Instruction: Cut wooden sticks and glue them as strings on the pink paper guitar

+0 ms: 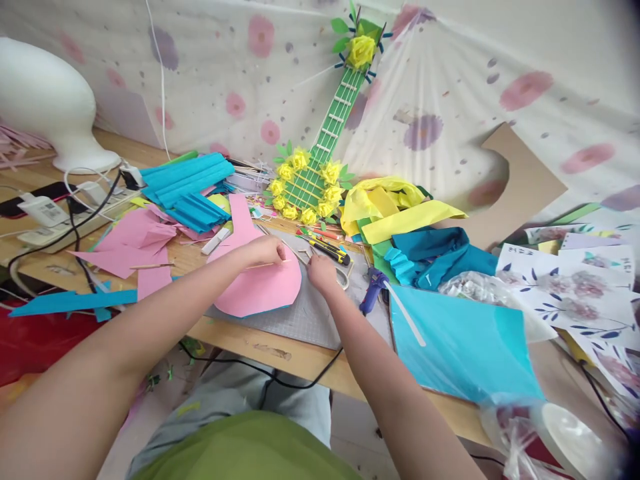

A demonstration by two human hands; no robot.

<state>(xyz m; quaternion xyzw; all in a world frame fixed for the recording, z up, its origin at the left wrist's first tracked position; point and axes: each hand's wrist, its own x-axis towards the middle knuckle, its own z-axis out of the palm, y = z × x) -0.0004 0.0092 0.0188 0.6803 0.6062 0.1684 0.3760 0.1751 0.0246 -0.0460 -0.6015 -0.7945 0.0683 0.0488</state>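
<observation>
Pink cutout [255, 291]: I am seeing it lying flat, largely over the grey mat [315, 323] on the table [240, 341], probably because a firm backing is helping to keep it level.
Left hand [267, 252]: it is reaching over the cutout's middle, the grip curling narrow at a thin stick [257, 265]; I cannot tell whether it is pinching or only steadying it.
Thin stick: it is running crosswise over the cutout.
Right hand [321, 272]: it is reaching just right of the cutout, beside the scissors [343, 279]; its own fingers are hiding the grip, so I cannot tell what it is holding.
Glue gun [373, 291]: it is lying right of the cutout, likely for easy reach.
Green paper guitar [329, 133]: it is leaning upright behind the cutout, seemingly propped by the wall.
</observation>
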